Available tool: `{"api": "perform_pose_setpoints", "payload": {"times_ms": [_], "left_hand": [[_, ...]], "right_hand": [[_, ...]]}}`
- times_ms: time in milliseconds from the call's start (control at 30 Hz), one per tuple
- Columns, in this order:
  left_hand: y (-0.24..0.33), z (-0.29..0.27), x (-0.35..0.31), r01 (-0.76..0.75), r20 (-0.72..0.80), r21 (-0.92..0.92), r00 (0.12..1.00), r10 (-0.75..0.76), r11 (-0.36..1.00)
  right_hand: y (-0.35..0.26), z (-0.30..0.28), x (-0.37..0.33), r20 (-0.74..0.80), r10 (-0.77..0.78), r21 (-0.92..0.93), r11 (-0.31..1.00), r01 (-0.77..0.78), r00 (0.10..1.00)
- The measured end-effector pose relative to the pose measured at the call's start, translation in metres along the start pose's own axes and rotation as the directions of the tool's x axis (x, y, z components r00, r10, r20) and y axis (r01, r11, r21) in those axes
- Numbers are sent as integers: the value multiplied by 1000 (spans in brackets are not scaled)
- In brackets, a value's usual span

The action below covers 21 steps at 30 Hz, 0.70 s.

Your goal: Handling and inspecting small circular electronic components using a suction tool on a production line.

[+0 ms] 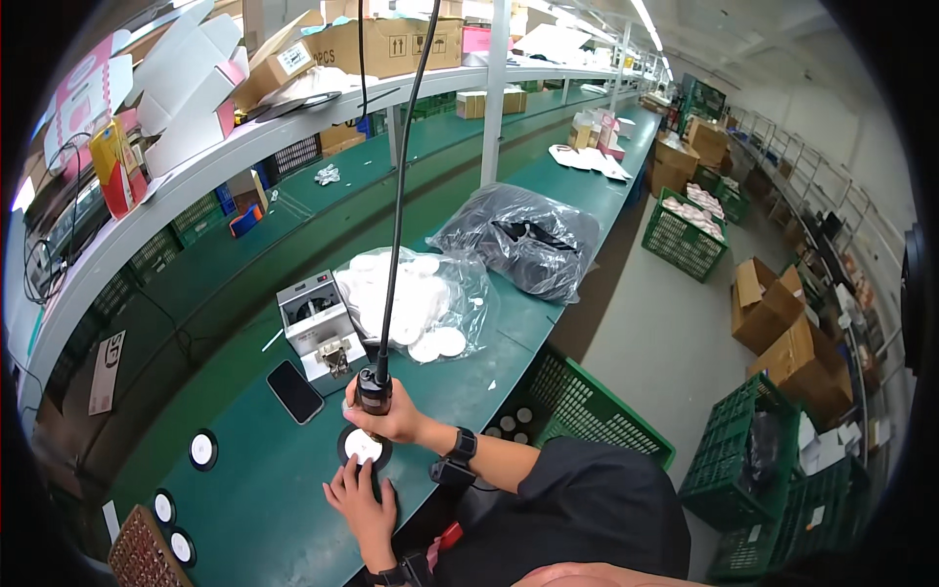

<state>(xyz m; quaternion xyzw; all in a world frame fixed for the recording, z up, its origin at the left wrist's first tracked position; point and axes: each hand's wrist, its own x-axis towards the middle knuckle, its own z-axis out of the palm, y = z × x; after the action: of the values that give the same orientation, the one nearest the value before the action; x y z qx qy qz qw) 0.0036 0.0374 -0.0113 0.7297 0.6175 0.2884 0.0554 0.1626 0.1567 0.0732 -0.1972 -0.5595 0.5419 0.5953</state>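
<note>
My right hand (396, 416) is wrapped round a black electric screwdriver (374, 389), which stands upright on the end of a dark cord. Its lower end is at a black disc with a round white face (360, 445), lying on the green bench top (279, 479). From the near side, my left hand (362, 506) rests its outstretched fingers on the disc's near edge. Just beyond stands a grey screw feeder (321, 328), with a black phone (294, 392) beside it. A clear plastic bag of white discs (416, 298) lies to the feeder's right.
More black-and-white discs (202, 450) lie at the left, near a brown basket (147, 550). Farther along the bench is a dark plastic bag (523, 240). Below its right edge stands a green crate (597, 406). A shelf with cardboard boxes (391, 47) runs along the left.
</note>
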Motion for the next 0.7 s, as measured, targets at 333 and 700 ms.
{"api": "perform_pose_setpoints", "payload": {"times_ms": [333, 700], "left_hand": [[-1, -2, 1, 15, -35, -79, 999, -18, 997], [-5, 1, 1, -3, -78, -176, 997, -11, 984]], "right_hand": [[3, -7, 0, 13, 42, 69, 997, -43, 999], [1, -13, 7, 3, 73, 130, 989, -73, 997]]}}
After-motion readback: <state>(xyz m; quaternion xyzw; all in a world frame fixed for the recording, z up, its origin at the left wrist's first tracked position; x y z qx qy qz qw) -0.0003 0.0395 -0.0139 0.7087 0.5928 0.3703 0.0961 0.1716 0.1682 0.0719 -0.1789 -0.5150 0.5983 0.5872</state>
